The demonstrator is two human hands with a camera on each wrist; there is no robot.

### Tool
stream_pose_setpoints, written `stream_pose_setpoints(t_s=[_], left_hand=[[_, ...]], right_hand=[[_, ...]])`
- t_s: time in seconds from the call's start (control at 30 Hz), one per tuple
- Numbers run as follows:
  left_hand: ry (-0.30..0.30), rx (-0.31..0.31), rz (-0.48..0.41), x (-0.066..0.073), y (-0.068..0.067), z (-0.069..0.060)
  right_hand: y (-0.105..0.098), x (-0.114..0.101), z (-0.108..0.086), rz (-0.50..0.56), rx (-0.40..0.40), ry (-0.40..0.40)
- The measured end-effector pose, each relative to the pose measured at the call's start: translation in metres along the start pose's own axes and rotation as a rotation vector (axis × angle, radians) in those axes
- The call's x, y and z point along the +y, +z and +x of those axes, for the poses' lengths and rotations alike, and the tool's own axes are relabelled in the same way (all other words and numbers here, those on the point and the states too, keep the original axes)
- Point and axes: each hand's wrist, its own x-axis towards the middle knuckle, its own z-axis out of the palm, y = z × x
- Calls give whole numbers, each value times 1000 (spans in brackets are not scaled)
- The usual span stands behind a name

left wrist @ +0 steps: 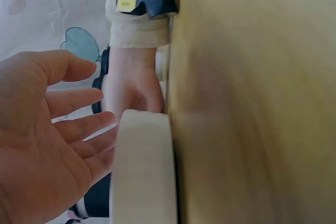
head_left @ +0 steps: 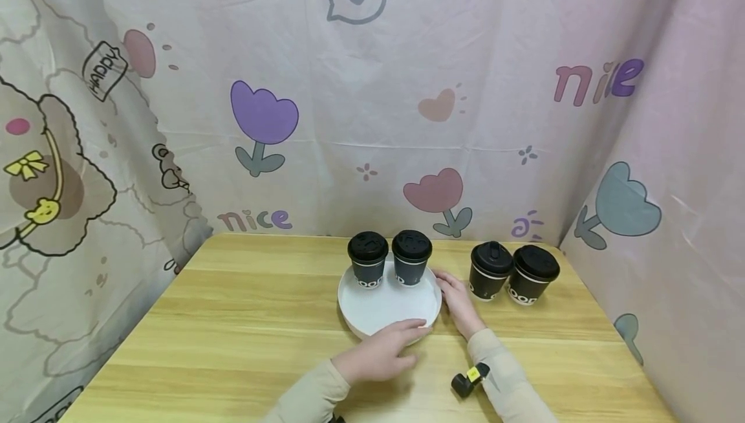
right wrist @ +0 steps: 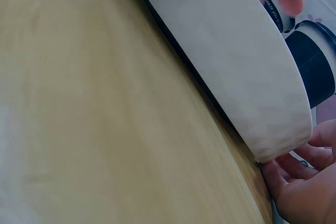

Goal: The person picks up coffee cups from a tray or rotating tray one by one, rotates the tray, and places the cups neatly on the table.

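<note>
Two lidded cups (head_left: 368,258) stand on the white tray (head_left: 387,312) beside the loosely outstretched hands (head_left: 381,350) (head_left: 460,301), two other cups (head_left: 490,269) at right.

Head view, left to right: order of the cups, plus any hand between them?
First cup → second cup (both on the white tray) → right hand → third cup → fourth cup (both off the tray).

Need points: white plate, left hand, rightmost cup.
White plate (head_left: 378,308): head view, on its bare floor.
Left hand (head_left: 379,352): head view, on the back of the hand.
Rightmost cup (head_left: 533,271): head view, on the front of its black lid.
</note>
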Motion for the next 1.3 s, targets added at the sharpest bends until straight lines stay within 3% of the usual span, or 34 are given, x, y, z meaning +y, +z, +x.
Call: stream_pose_setpoints(t_s=[0.17,0.47,0.7,0.93,1.3], left_hand=[[-7,-46,6,2,4,0],[21,-30,15,-1,-1,-1],[40,9,-36,-9,-7,-6],[24,48,-72,-20,-12,-18],[-50,87,-121,-36,-26,-37]], right_hand=[[0,1,1,-9,4,4],[-1,2,0,0,0,-16],[-1,3,-5,9,0,-125],[4,-1,0,-23,48,-24],[3,1,2,-19,39,-16]])
